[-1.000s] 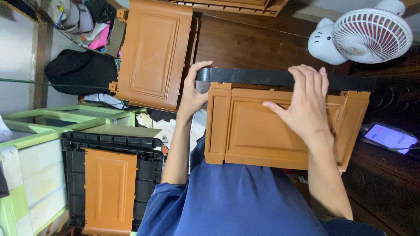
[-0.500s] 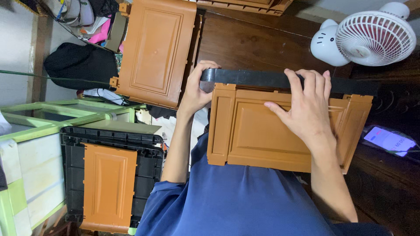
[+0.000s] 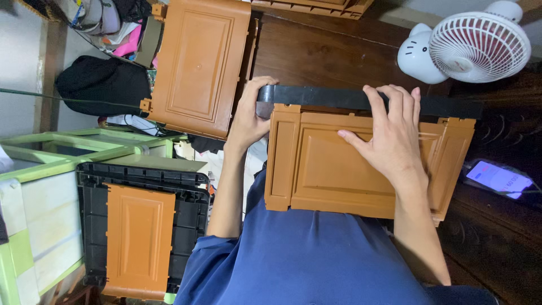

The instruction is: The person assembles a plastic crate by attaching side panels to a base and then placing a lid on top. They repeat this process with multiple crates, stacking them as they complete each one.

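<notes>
Orange plastic panel [image 3: 350,169]: stiff, likely light; held against the lap, black rail [image 3: 339,99] along its far edge. Left hand [image 3: 248,116] fingers wrapped round rail end; right hand [image 3: 389,138] fingers spread flat, pressing the panel. Best gripped by edges.

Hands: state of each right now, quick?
Left hand: closed around the end of the black bar.
Right hand: open, flat on the orange panel, fingers over the bar.

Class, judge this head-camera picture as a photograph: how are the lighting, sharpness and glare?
Head view: even indoor light, no hard shadows; the orange panel and both hands, left and right, are sharp; the dark wooden floor loses detail; the phone screen glows bright, slightly washed out.
</notes>
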